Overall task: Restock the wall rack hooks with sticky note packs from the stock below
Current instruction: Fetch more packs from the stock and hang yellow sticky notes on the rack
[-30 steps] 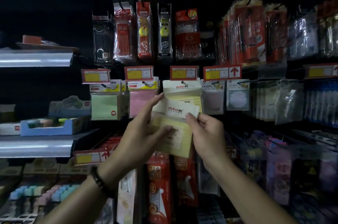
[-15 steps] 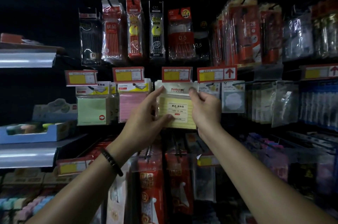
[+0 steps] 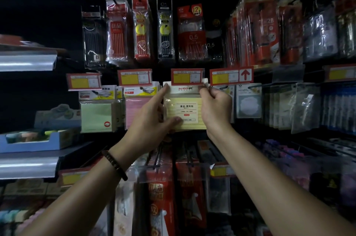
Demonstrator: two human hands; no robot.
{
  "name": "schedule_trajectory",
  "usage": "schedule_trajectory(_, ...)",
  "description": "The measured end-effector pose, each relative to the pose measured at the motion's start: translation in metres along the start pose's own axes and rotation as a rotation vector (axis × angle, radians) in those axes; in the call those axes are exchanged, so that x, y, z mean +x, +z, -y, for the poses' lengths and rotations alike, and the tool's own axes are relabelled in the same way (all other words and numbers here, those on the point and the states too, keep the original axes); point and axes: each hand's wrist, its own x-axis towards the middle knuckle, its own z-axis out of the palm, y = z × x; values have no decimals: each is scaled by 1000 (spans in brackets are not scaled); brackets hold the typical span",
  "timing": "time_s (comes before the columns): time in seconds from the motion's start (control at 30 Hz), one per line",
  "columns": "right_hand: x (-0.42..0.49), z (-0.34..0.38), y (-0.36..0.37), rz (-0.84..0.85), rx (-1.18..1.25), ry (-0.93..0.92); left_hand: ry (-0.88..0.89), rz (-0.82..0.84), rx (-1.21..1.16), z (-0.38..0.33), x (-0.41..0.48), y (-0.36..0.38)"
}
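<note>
The yellow pack (image 3: 184,112) is up at the hook row now, no longer low and tilted — header tucked behind the price tag (image 3: 187,77). The left hand (image 3: 150,120) grips its side, the right hand (image 3: 215,108) pinches its top corner — hanging seems close.

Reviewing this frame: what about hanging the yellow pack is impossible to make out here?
Head view:
- Hook and hang hole of the yellow sticky note pack: hidden behind the price tag, so hung or not is unclear.
- Fingers of the left hand behind the pack: covered by it.
- Price tag print: too small, blurred.
- Goods at the bottom left: dark, blurred.
</note>
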Motion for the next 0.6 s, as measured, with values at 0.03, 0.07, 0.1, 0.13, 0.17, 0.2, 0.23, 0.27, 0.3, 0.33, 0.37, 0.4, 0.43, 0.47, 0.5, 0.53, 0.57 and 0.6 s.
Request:
schedule_trajectory(0.03, 0, 1, 0, -2, -3, -3, -4, -1, 3, 0, 0, 0)
schedule_trajectory(0.07, 0, 1, 0, -5, -14, 0, -14, -2, 5, -1, 1, 1)
schedule_trajectory(0.1, 1, 1, 0, -7, -28, 14, -28, -1, 13, -1, 2, 2)
schedule_trajectory(0.13, 1, 2, -1, -3, -38, 35, -42, 8, 31, -1, 3, 2)
schedule_trajectory(0.17, 1, 2, -1, 6, -46, 56, -52, 25, 58, -2, 4, 3)
schedule_trajectory(0.2, 2, 2, -1, 16, -59, 71, -55, 45, 98, -2, 4, 4)
schedule_trajectory(0.23, 2, 2, -2, 23, -85, 76, -52, 60, 153, -3, 5, 4)
schedule_trajectory(0.27, 1, 3, -4, 25, -120, 72, -45, 63, 223, -3, 5, 4)
schedule_trajectory(0.3, 1, 2, -5, 20, -164, 58, -38, 53, 291, -3, 6, 5)
schedule_trajectory(0.33, 0, 2, -7, 12, -217, 38, -29, 39, 343, -1, 7, 6)
schedule_trajectory(0.37, -1, 1, -9, 4, -270, 16, -22, 30, 375, 1, 8, 7)
schedule_trajectory(0.4, -3, -1, -11, -3, -307, -11, -17, 32, 395, 4, 8, 9)
schedule_trajectory(0.43, -6, -3, -14, -10, -323, -38, -14, 36, 410, 6, 7, 11)
schedule_trajectory(0.47, -9, -5, -17, -22, -325, -61, -13, 41, 425, 8, 7, 12)
schedule_trajectory(0.5, -13, -7, -20, -36, -325, -79, -13, 42, 444, 10, 6, 13)
schedule_trajectory(0.53, -18, -9, -23, -44, -339, -95, -8, 37, 466, 12, 4, 14)
schedule_trajectory(0.57, -23, -10, -28, -46, -366, -111, -2, 29, 484, 13, 1, 14)
schedule_trajectory(0.6, -30, -13, -34, -43, -391, -131, 6, 16, 486, 12, -3, 14)
